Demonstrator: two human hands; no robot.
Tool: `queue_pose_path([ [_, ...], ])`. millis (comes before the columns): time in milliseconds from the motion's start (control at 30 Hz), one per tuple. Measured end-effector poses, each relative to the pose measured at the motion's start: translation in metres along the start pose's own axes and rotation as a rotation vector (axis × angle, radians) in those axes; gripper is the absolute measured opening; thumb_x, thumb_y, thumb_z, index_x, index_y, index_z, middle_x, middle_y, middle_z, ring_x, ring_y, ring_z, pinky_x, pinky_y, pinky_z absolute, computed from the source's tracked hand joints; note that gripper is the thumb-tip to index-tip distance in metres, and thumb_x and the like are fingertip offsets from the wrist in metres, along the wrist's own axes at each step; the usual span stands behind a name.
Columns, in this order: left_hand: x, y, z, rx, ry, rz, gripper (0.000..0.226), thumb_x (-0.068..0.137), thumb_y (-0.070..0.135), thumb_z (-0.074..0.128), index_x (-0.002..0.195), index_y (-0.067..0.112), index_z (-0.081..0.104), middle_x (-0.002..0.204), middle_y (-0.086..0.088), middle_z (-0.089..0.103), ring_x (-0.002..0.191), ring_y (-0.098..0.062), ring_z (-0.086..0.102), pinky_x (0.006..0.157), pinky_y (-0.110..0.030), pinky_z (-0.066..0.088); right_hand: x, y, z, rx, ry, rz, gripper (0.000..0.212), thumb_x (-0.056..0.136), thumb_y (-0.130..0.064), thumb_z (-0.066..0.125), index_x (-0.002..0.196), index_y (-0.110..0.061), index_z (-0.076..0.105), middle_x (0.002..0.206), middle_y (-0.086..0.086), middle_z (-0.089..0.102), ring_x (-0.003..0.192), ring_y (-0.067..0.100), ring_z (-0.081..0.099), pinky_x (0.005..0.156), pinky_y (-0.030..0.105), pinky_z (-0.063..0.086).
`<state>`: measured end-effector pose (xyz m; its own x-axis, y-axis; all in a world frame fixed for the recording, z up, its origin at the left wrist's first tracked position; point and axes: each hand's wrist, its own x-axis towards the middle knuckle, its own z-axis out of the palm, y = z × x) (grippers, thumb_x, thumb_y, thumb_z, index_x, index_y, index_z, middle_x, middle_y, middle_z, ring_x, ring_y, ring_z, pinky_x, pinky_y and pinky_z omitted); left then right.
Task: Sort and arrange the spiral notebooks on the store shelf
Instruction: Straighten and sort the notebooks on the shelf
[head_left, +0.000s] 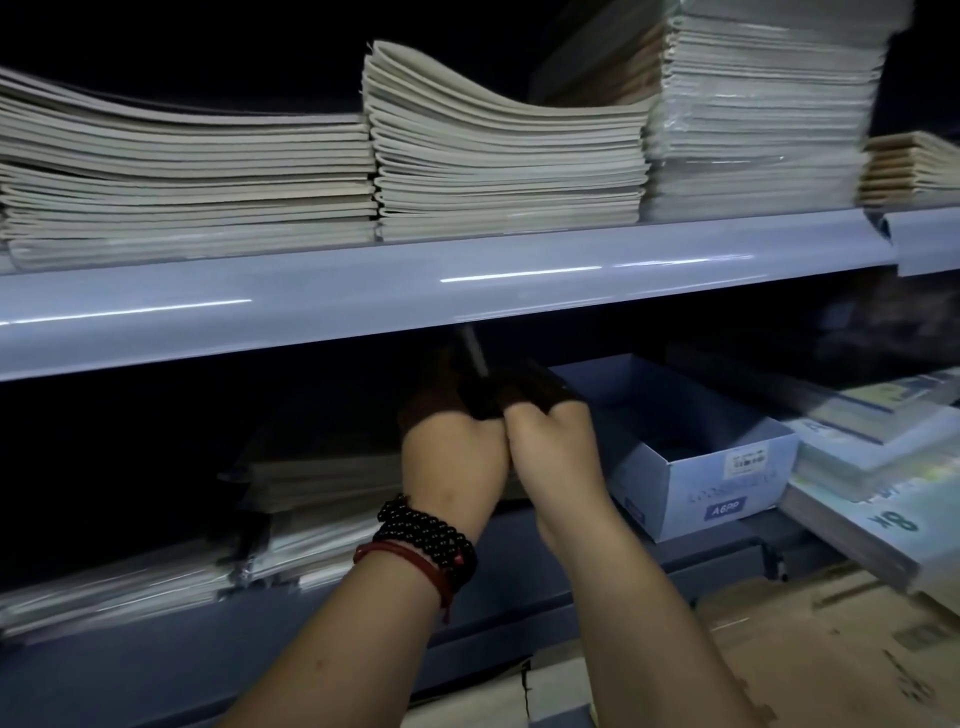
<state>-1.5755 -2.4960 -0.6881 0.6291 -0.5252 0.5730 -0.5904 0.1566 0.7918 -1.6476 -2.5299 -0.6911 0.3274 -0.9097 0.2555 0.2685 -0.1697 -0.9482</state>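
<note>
Just below centre frame, a dark notebook (475, 358) is gripped by both hands under the upper shelf (467, 291). The left hand (452, 452) and right hand (558, 457) are pressed together knuckle to knuckle, and their fingers (431, 402) are curled forward into shadow. The notebook's thin edge is seen rising from between the two sets of fingers toward the shelf lip. The item is only presumed to be a notebook, since little of it can be made out in the dark. Four stacks are counted along the front of the upper shelf: a wide grey stack (182, 182) at upper left, a sagging stack (509, 171) at top centre, a tall plastic-wrapped stack (763, 119) at upper right, and a short brown stack (909, 166) at the right edge. On the lower shelf (571, 577) one more stack (322, 488) is seen left of the hands. One open blue box (691, 488) is set to their right, marked "A6PP" on a blue tag (727, 510). The print on its white sticker (748, 461) is too small to be read. Wrapped packs (857, 514) at the right edge are printed "8K", seen inverted. A black bead bracelet (431, 535) and a red cord (410, 558) are worn on the left wrist. Cardboard (831, 660) is seen at lower right.
</note>
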Motion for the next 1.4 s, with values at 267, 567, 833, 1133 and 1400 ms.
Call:
queue_pose_path([
  [267,0.001,0.020,0.049,-0.836,0.120,-0.689,0.041,0.079,-0.013,0.070,0.119,-0.003,0.064,0.112,-0.019,0.071,0.087,-0.027,0.067,0.079,-0.039,0.058,0.025,0.010,-0.016,-0.013,0.385,-0.127,0.014,0.079,-0.019,0.063,0.088,-0.026,0.073,0.095,0.004,0.073,0.087,0.018,0.069,0.082,0.038,0.058],
  [567,0.017,-0.013,0.098,-0.810,0.056,-0.796,0.050,0.082,0.035,0.073,0.123,0.009,0.063,0.123,-0.014,0.068,0.109,-0.032,0.066,0.100,-0.055,0.053,0.099,0.063,-0.038,-0.119,0.292,-0.001,0.016,0.088,-0.037,0.073,0.077,-0.028,0.068,0.068,-0.016,0.060,0.064,0.000,0.050,0.060,0.004,0.036],
  [833,0.031,-0.047,0.085,-0.473,-0.214,-0.853,0.055,0.104,0.050,0.043,0.133,0.006,0.058,0.106,-0.011,0.069,0.065,-0.018,0.066,0.039,-0.021,0.050,0.118,0.066,-0.047,-0.444,0.390,-0.162,0.024,0.088,-0.023,0.076,0.098,-0.001,0.077,0.097,0.020,0.074,0.094,0.031,0.069,0.083,0.034,0.052],
  [1133,0.018,-0.048,0.082,-0.399,-0.272,-0.704,0.037,0.102,0.045,0.053,0.130,0.022,0.062,0.126,-0.006,0.067,0.112,-0.026,0.064,0.095,-0.041,0.056,0.106,0.061,-0.048,-0.496,0.375,-0.192,0.022,0.091,-0.016,0.070,0.111,-0.006,0.071,0.107,0.018,0.070,0.098,0.030,0.066,0.083,0.026,0.046],
  [1400,-0.014,-0.020,0.035,-0.187,-0.383,-0.471,0.020,0.094,0.023,0.063,0.078,0.013,0.070,0.086,-0.008,0.072,0.092,-0.028,0.069,0.079,-0.034,0.055,0.044,0.037,-0.052,-0.374,0.336,-0.194,0.035,0.088,0.005,0.058,0.106,-0.023,0.070,0.095,-0.007,0.066,0.088,0.014,0.064,0.083,0.027,0.053],
])
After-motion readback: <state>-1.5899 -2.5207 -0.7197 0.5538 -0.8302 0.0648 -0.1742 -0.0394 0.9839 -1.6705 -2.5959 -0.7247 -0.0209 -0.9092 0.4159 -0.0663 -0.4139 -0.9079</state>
